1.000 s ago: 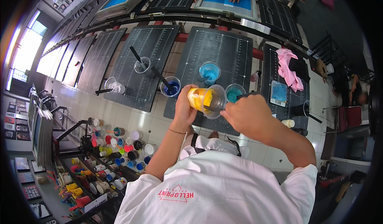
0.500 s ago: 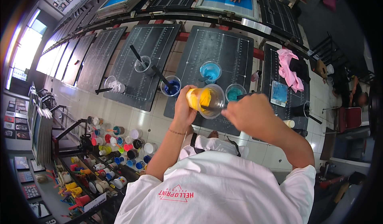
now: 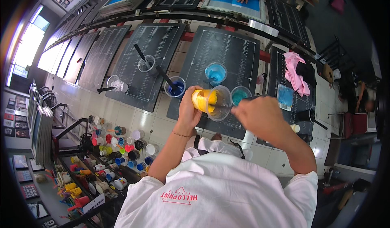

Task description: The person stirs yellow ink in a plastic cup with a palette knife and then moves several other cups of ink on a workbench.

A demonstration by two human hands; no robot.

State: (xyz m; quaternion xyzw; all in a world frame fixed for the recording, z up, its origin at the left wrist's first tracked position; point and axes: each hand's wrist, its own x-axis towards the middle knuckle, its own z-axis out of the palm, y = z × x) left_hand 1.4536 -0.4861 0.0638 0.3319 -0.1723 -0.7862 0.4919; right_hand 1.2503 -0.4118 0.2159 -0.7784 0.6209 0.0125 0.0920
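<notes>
Yellow paint (image 3: 212, 101) sits in a clear cup (image 3: 221, 107) tilted near the head view's centre, the left hand (image 3: 191, 106) wrapped around its 9 o'clock side. At 3 o'clock the blurred right hand (image 3: 259, 115) is curled, contents unclear. A light-blue cup (image 3: 215, 73) stands at 12.

Your left forearm (image 3: 171, 153) slants up and inward to your left hand (image 3: 189, 108), which is curled in a grip at the middle of your body. Your right elbow is bent and out to the side; the right forearm (image 3: 291, 150) angles inward to your right hand (image 3: 260, 116), closed like a fist, back uppermost, slightly blurred. The two hands are near each other, apart.
</notes>
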